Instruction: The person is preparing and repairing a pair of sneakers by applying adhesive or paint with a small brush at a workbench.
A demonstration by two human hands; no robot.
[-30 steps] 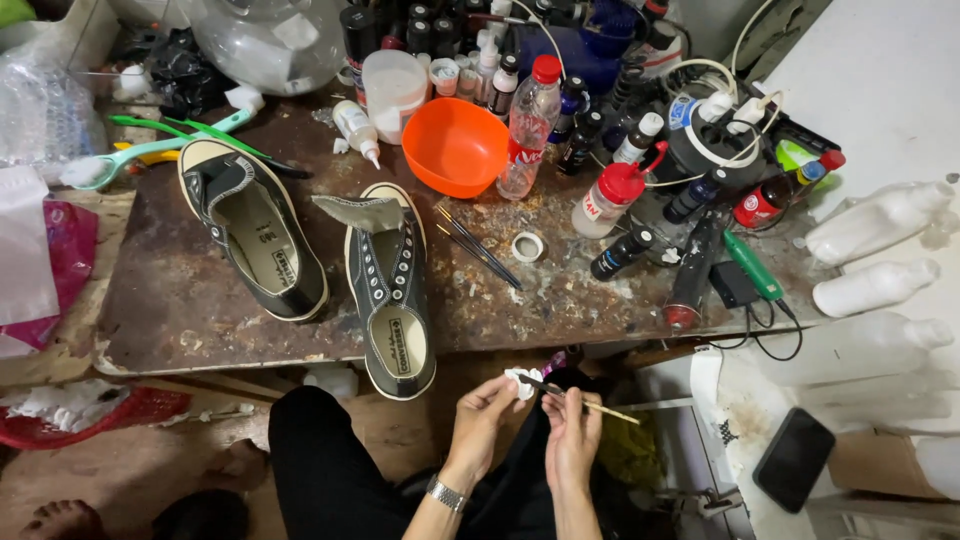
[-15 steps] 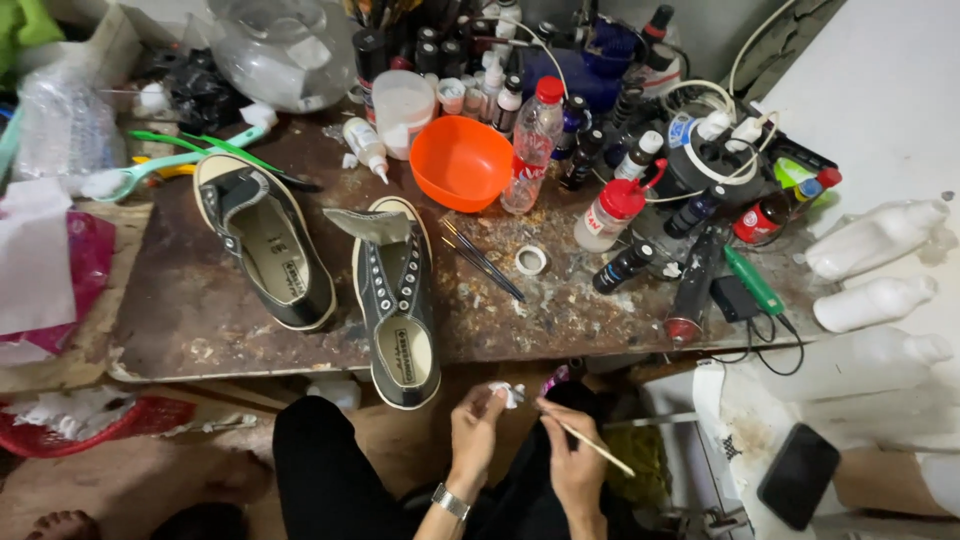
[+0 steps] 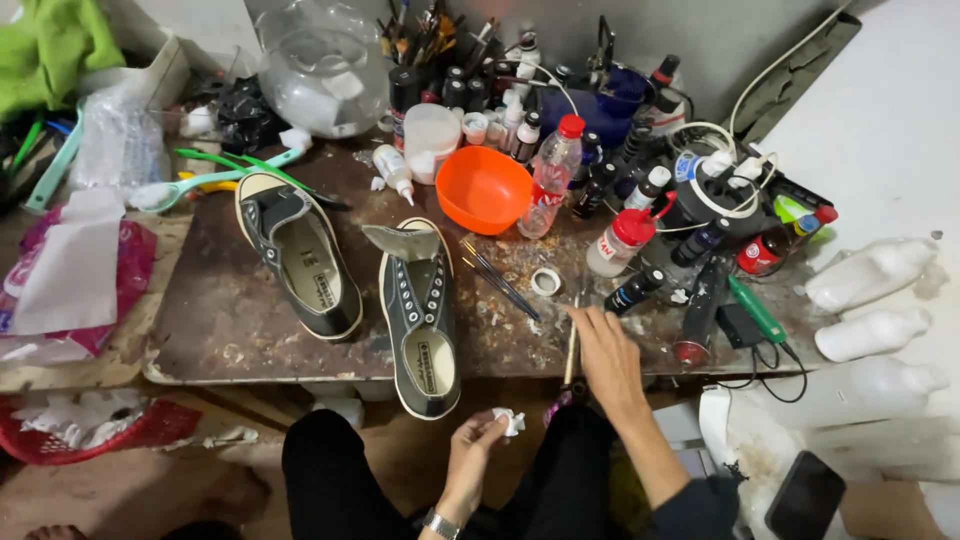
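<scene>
My right hand (image 3: 606, 358) reaches over the worn table's front edge (image 3: 300, 375) and holds a thin brush (image 3: 571, 345) whose tip points toward a small roll of tape (image 3: 545, 282). My left hand (image 3: 478, 442) stays low over my lap, pinching a small crumpled white wad of tissue (image 3: 509, 421). Two dark lace-less sneakers lie on the table: one (image 3: 296, 254) at the left, the other (image 3: 420, 318) nearer me, its heel hanging over the edge. An orange bowl (image 3: 484, 189) sits behind them.
Many small paint bottles (image 3: 630, 235) and a clear plastic bottle (image 3: 553, 177) crowd the back right. Thin brushes (image 3: 497, 277) lie by the bowl. White shoe forms (image 3: 868, 275) sit at right, a red basket (image 3: 85, 432) at lower left, a phone (image 3: 805, 495) at lower right.
My right hand has risen from my lap to the table with the brush. My left hand has stayed low with the tissue.
</scene>
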